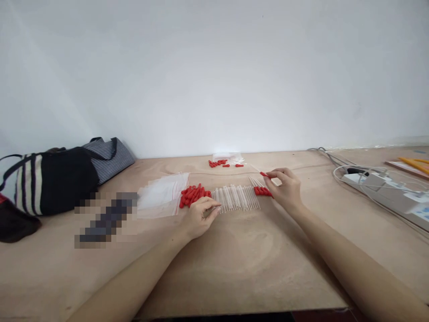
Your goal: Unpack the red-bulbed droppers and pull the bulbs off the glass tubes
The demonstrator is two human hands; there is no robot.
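Observation:
A row of clear glass dropper tubes (pixel 236 198) lies side by side on the wooden table. My left hand (pixel 201 217) is at the row's left end, thumb and forefinger pinched on the near end of a glass tube. Left of the row is a heap of red rubber bulbs (pixel 192 195), just beyond that hand. My right hand (pixel 284 188) grips a dropper by its red bulb (pixel 264 175); its thin glass points up and away to the left. Below it lie several droppers fitted with red bulbs (pixel 262 191), tips pointing away.
Clear zip bags (pixel 164 194) are stacked left of the bulbs. Farther back lie more red bulbs (pixel 217 163) beside a clear bag (pixel 229 157). A black bag (pixel 63 179) stands at left, near a blurred dark patch. Power strips (pixel 385 192) with cables are at right.

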